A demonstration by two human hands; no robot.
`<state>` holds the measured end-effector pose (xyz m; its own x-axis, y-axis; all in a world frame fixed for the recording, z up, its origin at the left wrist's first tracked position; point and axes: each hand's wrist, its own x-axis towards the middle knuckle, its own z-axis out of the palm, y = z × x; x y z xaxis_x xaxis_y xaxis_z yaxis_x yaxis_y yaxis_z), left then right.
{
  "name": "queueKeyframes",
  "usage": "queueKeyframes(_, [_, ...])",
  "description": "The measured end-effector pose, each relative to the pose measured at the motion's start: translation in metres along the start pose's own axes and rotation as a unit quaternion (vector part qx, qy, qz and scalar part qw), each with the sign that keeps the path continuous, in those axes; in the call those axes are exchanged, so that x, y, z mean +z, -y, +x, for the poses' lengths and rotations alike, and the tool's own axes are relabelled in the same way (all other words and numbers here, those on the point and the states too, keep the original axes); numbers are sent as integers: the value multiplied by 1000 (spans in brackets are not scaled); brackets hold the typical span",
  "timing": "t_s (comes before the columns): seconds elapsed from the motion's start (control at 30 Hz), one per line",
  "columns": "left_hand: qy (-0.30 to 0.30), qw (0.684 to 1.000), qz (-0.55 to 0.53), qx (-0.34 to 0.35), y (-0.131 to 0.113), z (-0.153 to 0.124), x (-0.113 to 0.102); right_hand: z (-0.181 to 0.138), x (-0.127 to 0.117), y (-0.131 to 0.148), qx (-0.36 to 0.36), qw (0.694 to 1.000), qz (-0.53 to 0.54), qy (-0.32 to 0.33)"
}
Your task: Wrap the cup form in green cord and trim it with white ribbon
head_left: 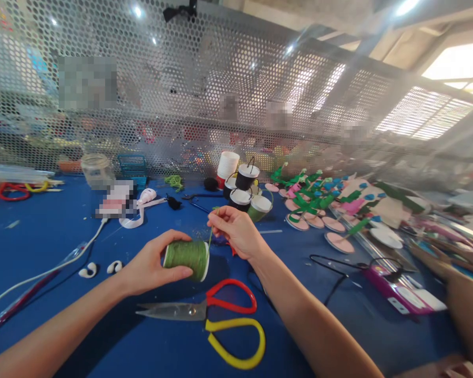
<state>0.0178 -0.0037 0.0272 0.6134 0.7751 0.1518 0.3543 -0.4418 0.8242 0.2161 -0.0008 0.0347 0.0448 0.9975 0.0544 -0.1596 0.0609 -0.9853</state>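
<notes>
Nearest, metal scissors (pixel 195 311) with red and yellow handles lie on the blue tabletop (pixel 173 352); just beyond, above it, the left hand (pixel 153 266) grasps a cylindrical spool of green thread (pixel 186 257), long axis running sideways, white-rimmed end facing right, while the right hand (pixel 235 231) pinches its green strand (pixel 210 236)

We hold a green spool (pixel 183 256) in our left hand (pixel 155 262) and pinch its thread (pixel 210 239) in our right hand (pixel 233 229). Nearer us, red-and-yellow scissors (pixel 195 311) lie on the blue table (pixel 370 336); beyond the spool are small buckets (pixel 240 199). We see earbuds (pixel 89 271) at left, a power strip (pixel 398 291) and another person's arm (pixel 463 299) at right.
</notes>
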Motion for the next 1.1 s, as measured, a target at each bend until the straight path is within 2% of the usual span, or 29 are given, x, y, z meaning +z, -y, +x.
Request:
queueKeyframes(0.2, [5,998,19,52,0,-1,0,-1,3,-1,5,998,-56,-4])
queueKeyframes(0.47, [2,993,36,109,2,-3,-1,-3,7,-6,33,997,-60,21])
queueKeyframes(0.97, [-26,985,49,163,8,-3,1,-5,12,-10,34,992,-113,39])
queueKeyframes(1.03, [-31,984,45,172,7,-3,1,-4,11,-10,29,988,-146,47])
queueKeyframes(1.1, [-41,981,39,186,6,-3,1,-1,5,-6,19,975,-221,24])
